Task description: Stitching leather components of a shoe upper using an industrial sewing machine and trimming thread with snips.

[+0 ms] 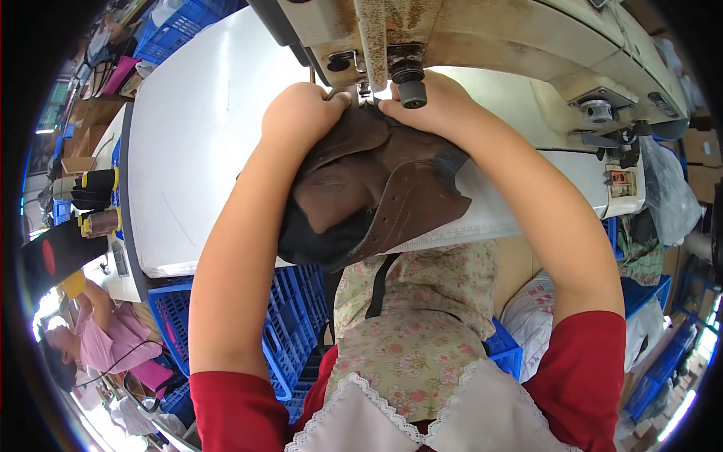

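Note:
A brown leather shoe upper [376, 188] with a black lining lies on the white sewing table [196, 135], its top edge pushed under the needle area of a cream sewing machine [482, 38]. My left hand [301, 113] is closed on the leather's left edge just beside the presser foot [365, 92]. My right hand [429, 105] grips the leather on the right of the foot, partly behind a black knob [410, 83]. Both forearms reach up from red sleeves.
Blue plastic crates [290, 324] stand below the table's front edge and another at the top left [181, 26]. Thread spools [94, 203] sit at the table's left end. Another person in a pink top [105, 339] sits at the lower left. Bagged goods lie at the right.

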The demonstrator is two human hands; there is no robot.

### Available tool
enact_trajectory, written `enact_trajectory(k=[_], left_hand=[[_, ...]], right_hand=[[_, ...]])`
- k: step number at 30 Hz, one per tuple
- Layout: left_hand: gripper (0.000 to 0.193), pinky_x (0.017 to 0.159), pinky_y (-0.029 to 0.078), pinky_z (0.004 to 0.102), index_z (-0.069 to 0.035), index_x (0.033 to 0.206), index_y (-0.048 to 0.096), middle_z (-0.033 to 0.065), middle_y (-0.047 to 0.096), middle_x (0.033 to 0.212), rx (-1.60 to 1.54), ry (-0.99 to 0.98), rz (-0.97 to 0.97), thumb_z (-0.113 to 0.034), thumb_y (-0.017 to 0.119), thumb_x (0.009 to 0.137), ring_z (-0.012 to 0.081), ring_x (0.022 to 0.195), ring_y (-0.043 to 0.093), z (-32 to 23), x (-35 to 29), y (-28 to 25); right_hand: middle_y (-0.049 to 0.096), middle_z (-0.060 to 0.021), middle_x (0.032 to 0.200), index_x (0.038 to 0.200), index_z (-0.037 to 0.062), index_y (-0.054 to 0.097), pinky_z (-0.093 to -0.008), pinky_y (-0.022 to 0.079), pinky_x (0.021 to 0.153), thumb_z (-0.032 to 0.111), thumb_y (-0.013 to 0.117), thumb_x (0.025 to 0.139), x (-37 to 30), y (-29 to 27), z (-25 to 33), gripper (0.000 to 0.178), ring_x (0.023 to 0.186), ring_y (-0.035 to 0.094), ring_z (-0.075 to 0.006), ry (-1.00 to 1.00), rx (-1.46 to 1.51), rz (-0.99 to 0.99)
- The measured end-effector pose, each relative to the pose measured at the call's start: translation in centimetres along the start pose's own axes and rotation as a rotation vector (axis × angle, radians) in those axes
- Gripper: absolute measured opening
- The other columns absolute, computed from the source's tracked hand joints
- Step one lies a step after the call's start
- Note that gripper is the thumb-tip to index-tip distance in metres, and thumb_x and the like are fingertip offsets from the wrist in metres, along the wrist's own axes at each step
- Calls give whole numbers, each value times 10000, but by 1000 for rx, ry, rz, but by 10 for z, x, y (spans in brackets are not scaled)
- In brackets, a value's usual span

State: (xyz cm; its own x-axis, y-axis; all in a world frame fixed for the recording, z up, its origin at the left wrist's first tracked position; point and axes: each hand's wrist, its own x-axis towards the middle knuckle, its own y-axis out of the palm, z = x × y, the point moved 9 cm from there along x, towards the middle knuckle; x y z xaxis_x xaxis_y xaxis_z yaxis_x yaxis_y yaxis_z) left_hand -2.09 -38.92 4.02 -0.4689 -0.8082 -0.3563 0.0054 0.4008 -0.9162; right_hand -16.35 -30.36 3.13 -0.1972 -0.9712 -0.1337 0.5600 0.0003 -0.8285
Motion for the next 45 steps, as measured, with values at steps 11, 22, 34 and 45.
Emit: enact_trajectory(k=[11, 22, 34, 45], left_hand=[[517, 752, 529, 419, -52, 856, 761, 151, 720, 861, -6, 25, -27, -534, 574, 882, 305, 833, 689, 1, 0, 0], [566, 775, 525, 421, -40, 927, 756, 192, 716, 845, -30, 56, -62, -575, 579, 878, 341, 822, 694, 4, 3, -1], [510, 838, 527, 367, -18, 1072, 720, 146, 734, 1000, -383, 216, 161, -350, 841, 704, 269, 916, 700, -3, -10, 9], [506, 863, 524, 359, -13, 1093, 711, 153, 730, 1037, -404, 212, 175, -293, 855, 698, 265, 949, 696, 1, -6, 12]], right_hand=[[655, -135, 743, 790, 86, 637, -422, 480, 672, 430, 702, 779, -2, 0, 0, 350, 748, 645, -323, -58, 16, -45], [722, -113, 902, 887, 111, 749, -426, 544, 779, 387, 623, 802, -2, 0, 6, 315, 885, 687, -325, 4, -83, 30], [716, -121, 944, 940, 100, 737, -424, 545, 799, 360, 669, 763, 2, -3, 3, 321, 902, 683, -310, 64, -66, 99], [712, -151, 1008, 1051, 87, 711, -441, 537, 812, 338, 611, 787, 10, 2, 4, 377, 941, 679, -342, 25, -115, 209]])
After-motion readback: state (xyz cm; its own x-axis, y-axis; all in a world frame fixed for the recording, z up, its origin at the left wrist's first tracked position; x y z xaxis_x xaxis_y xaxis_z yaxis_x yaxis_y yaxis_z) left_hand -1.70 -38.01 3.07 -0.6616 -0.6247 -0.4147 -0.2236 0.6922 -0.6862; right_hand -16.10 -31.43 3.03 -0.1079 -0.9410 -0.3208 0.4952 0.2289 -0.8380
